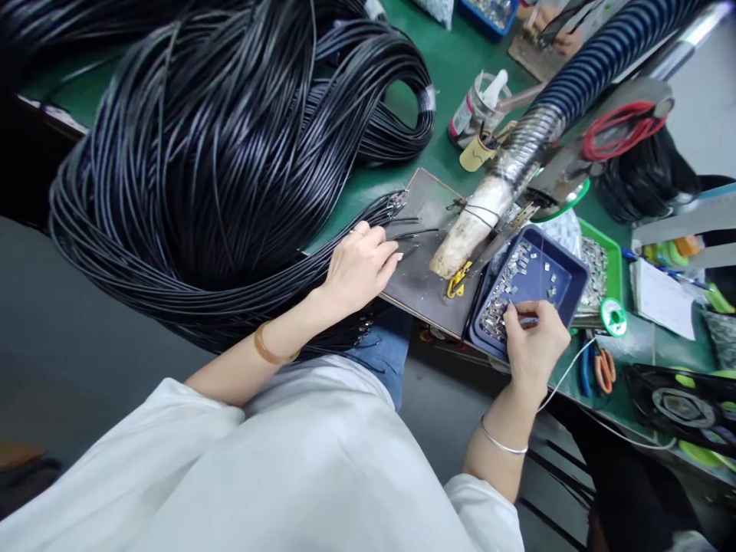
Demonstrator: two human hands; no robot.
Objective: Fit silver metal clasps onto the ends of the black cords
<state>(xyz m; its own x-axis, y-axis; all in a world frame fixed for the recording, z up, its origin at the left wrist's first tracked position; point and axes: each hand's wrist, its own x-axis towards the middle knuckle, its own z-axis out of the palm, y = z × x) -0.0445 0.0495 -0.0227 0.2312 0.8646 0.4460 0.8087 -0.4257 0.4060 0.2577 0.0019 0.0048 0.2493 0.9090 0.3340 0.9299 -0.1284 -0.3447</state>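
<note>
Curling over black cables point(276, 289) mid-frame, perhaps steadying them, the left hand point(361, 264) hides its grip; right of centre, the right hand point(536, 337) joins its fingertips over metal pieces point(495, 313), any hold unclear.

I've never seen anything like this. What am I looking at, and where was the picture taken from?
No robot here: these are a person's own bare hands, seen by a camera worn on that person's head, looking forward and down. The left hand rests on a bundle of black cables, whose ends reach over a brown board. The right hand is in a blue tray of small metal pieces; whether it has pinched one is hard to tell. Between the hands, a ribbed hose slants down toward the board. The green tabletop also bears a green tray and orange-handled pliers.
</note>
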